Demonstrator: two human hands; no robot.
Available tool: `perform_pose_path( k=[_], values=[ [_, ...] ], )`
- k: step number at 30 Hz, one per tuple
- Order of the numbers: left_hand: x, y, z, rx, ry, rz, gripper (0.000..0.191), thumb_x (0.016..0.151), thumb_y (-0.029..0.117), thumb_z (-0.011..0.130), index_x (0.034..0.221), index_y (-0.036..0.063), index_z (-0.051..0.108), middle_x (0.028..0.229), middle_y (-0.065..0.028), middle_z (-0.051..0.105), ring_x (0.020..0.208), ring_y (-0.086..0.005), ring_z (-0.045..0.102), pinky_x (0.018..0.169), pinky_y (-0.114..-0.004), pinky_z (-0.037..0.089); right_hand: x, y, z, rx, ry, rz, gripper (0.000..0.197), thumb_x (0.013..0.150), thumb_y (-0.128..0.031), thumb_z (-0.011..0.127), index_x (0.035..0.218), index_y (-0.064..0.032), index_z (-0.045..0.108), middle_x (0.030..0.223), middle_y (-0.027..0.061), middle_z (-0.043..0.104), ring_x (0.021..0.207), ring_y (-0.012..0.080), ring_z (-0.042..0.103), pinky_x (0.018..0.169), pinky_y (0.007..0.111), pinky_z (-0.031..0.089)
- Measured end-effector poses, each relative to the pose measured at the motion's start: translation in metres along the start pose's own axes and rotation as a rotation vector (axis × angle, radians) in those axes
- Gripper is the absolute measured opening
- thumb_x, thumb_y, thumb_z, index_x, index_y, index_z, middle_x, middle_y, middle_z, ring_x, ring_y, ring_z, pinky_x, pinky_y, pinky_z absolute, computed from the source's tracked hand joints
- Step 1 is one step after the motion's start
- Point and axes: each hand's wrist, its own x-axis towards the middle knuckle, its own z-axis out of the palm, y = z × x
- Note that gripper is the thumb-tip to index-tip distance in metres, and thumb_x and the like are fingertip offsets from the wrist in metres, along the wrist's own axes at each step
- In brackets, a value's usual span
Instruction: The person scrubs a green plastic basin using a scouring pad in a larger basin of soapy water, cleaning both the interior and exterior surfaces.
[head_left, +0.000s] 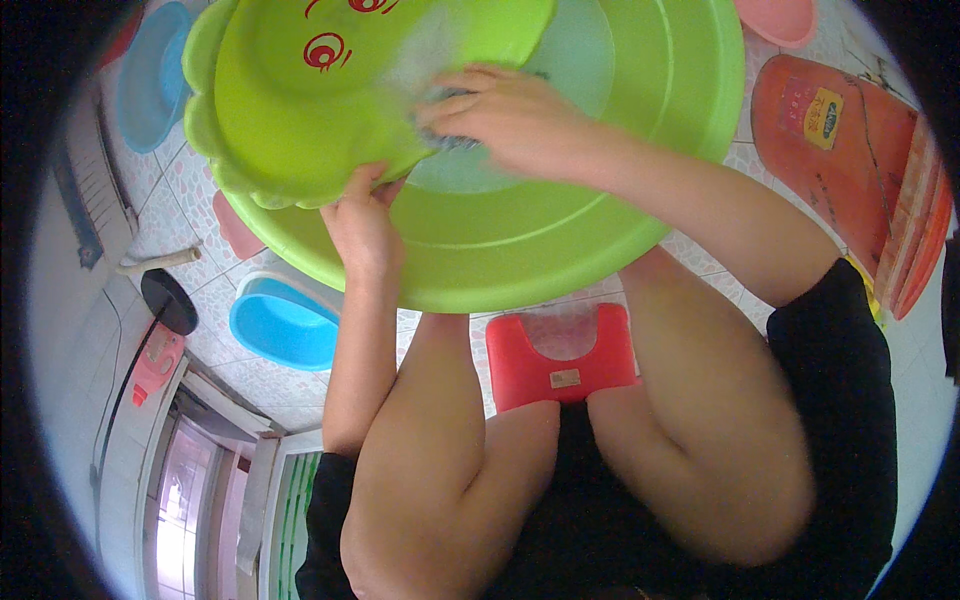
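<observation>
A lime-green plastic piece (285, 142) with a scalloped rim and printed red cartoon eyes is tilted over a large round green tub (510, 270). My left hand (367, 221) grips its near edge, with the thumb on top. My right hand (510, 124) presses a grey scrubbing pad, perhaps steel wool (454, 142), against its right part, where whitish, blurred suds (420, 56) show. Pale, cloudy water (570, 67) covers the tub's bottom. The far end of the green piece is cut off by the top of the view.
A red plastic stool (517, 367) is between my legs. Blue basins (281, 322) (150, 82) sit on the tiled floor to the left, near a pink bottle (159, 360). Orange-red boards or lids (810, 157) lean at the right, below a pink basin (784, 19).
</observation>
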Motion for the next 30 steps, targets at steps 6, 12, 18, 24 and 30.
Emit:
perform_pose_path(
  k=[6, 12, 18, 24, 30],
  values=[
    [-0.004, 0.000, 0.009, 0.037, -0.034, -0.041, 0.023, 0.076, -0.001, 0.051, 0.097, -0.0106, 0.048, 0.099, -0.0164, 0.053, 0.088, -0.0291, 0.058, 0.077, -0.040, 0.053, 0.004, 0.019, -0.003, -0.407, 0.064, 0.031, 0.026, 0.075, -0.011, 0.050, 0.098, -0.0121, 0.062, 0.107, 0.0011, 0.060, 0.110, 0.0236, 0.049, 0.096, 0.036, 0.037],
    [-0.002, -0.001, 0.004, -0.013, -0.001, -0.041, 0.026, 0.076, -0.001, 0.051, 0.101, -0.0083, 0.047, 0.102, -0.0166, 0.052, 0.089, -0.0299, 0.058, 0.076, -0.041, 0.053, 0.001, 0.000, -0.003, -0.058, -0.007, 0.010, 0.037, 0.070, 0.003, 0.050, 0.103, -0.0102, 0.060, 0.111, 0.0012, 0.057, 0.117, 0.0214, 0.043, 0.097, 0.033, 0.037],
    [-0.004, 0.003, 0.008, 0.035, -0.062, -0.048, 0.027, 0.076, 0.000, 0.051, 0.102, -0.0077, 0.048, 0.103, -0.0161, 0.052, 0.089, -0.0298, 0.058, 0.076, -0.041, 0.053, 0.003, 0.017, -0.012, -0.420, -0.022, 0.005, 0.024, 0.075, -0.012, 0.051, 0.096, -0.0078, 0.062, 0.104, 0.0059, 0.060, 0.108, 0.0254, 0.051, 0.090, 0.036, 0.042],
    [-0.001, 0.003, 0.004, -0.010, -0.045, -0.046, 0.026, 0.077, -0.001, 0.049, 0.101, -0.0105, 0.047, 0.101, -0.0160, 0.054, 0.088, -0.0303, 0.058, 0.077, -0.042, 0.053, 0.005, 0.001, -0.003, -0.123, 0.121, -0.102, 0.023, 0.075, -0.012, 0.051, 0.095, -0.0065, 0.062, 0.102, 0.0055, 0.061, 0.107, 0.0243, 0.052, 0.092, 0.037, 0.042],
    [0.001, 0.002, 0.000, 0.036, -0.030, -0.023, 0.025, 0.077, 0.000, 0.049, 0.100, -0.0117, 0.049, 0.103, -0.0169, 0.054, 0.090, -0.0300, 0.058, 0.077, -0.042, 0.053, 0.003, 0.011, -0.027, -0.319, -0.083, 0.103, 0.030, 0.071, -0.002, 0.051, 0.100, -0.0068, 0.061, 0.110, 0.0001, 0.057, 0.116, 0.0206, 0.044, 0.098, 0.034, 0.036]
  ],
)
